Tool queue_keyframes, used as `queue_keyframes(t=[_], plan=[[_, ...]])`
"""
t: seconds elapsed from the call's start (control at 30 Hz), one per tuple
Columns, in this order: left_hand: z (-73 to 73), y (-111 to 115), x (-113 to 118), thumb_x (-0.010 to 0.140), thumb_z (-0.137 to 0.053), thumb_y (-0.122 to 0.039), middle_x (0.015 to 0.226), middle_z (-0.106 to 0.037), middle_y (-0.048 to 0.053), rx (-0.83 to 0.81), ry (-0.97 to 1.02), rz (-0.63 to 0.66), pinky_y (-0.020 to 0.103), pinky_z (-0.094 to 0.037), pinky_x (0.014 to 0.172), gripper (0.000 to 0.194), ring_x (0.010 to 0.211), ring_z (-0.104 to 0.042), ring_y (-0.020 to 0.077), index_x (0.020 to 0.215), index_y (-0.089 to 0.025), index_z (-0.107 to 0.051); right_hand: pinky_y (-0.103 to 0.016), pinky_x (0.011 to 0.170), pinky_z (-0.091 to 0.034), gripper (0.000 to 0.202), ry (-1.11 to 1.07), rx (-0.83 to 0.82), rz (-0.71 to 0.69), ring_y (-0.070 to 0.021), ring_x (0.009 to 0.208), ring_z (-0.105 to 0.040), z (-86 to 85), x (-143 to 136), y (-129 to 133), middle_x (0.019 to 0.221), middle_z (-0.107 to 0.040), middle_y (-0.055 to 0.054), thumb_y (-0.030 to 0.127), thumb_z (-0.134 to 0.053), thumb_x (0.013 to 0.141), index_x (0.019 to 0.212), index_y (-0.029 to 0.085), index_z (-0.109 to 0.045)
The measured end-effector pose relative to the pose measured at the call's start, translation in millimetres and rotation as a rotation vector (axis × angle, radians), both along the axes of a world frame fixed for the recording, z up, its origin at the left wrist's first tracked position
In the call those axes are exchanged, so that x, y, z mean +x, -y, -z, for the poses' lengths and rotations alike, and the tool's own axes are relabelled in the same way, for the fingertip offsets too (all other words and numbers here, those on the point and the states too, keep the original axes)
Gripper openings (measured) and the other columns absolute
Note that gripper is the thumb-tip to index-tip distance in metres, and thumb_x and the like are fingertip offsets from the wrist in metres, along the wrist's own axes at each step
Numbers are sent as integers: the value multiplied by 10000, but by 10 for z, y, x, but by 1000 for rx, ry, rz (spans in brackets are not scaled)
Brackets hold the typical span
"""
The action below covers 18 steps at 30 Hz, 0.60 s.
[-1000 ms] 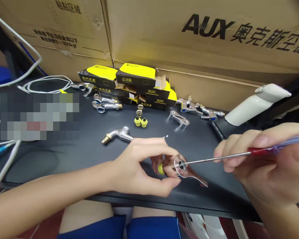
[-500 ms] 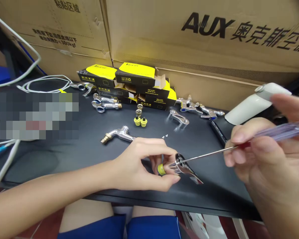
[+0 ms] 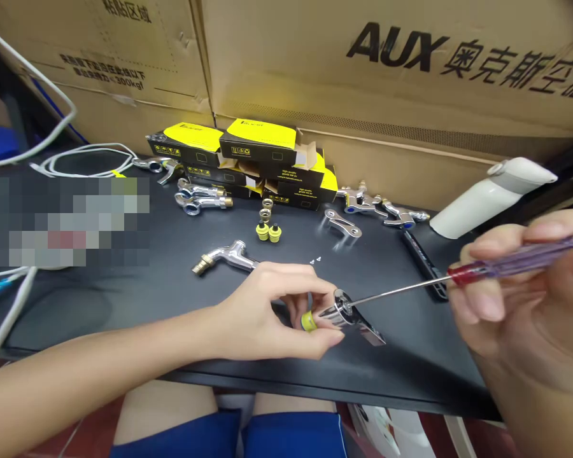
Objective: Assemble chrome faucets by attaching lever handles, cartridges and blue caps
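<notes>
My left hand [image 3: 272, 315] is closed around a chrome faucet handle [image 3: 337, 312] with a yellow part [image 3: 308, 321] at its inner end. Its round end faces right, and a flat lever slants down to the right. In my right hand [image 3: 530, 305] is a screwdriver [image 3: 506, 259] with a clear purple and red grip. The shaft's tip meets the round end of the handle. Just behind my left hand lies a chrome faucet body [image 3: 232, 254] with a brass threaded end. Two tiny screws [image 3: 316, 261] rest on the dark table [image 3: 172, 312].
Black and yellow boxes [image 3: 260, 140] are stacked at the back, with chrome faucets [image 3: 203, 198] beside them. Two yellow cartridges [image 3: 268, 233] and two chrome levers [image 3: 342, 224] lie mid-table. A black tool [image 3: 423, 264] and a white bottle [image 3: 487, 203] are right. White cables [image 3: 88, 159] lie left.
The fingers of my right hand have shifted back along the screwdriver grip, showing its red collar. The faucet handle has turned slightly in my left hand.
</notes>
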State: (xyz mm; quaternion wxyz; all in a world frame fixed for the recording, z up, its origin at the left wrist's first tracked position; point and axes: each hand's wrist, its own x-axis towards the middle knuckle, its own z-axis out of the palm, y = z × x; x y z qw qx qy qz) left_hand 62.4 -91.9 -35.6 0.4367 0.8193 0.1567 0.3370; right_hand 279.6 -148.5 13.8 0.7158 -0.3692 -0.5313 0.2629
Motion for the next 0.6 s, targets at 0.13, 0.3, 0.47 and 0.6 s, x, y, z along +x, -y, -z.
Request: queue_keyframes(t=[0.13,0.3,0.47,0.6], plan=[[21,-26,-1,743,-685,-168,682,-622,30,0,21,6,208,-465,508,176,546,-538,93,900,-89,-672,-248,220,-383,183,1,-31,-41,-109,307,-485,-13,29,-14,711,-711,23,414,-712,787,917,287,-698],[20,-22,-13,749,-687,-184,695,-624,27,-3,19,11,209,-470,513,197,542,-532,90,930,-107,-672,-224,171,-344,80,-44,16,-116,-96,290,-505,-13,26,-41,883,-749,-13,279,-673,824,804,205,-695],[1,9,-13,732,-683,-158,688,-616,17,-26,-38,0,201,-478,523,180,548,-525,88,909,-127,-688,-196,119,-265,145,-29,12,-301,-87,214,-413,0,86,-70,648,-695,15,332,-723,780,767,212,-642],[4,-2,-7,746,-681,-172,690,-614,21,-32,-33,7,196,-482,525,187,554,-527,88,925,-121,-688,-219,172,-341,155,20,1,-282,-114,287,-494,-8,106,-57,700,-691,-10,341,-616,855,962,250,-680]])
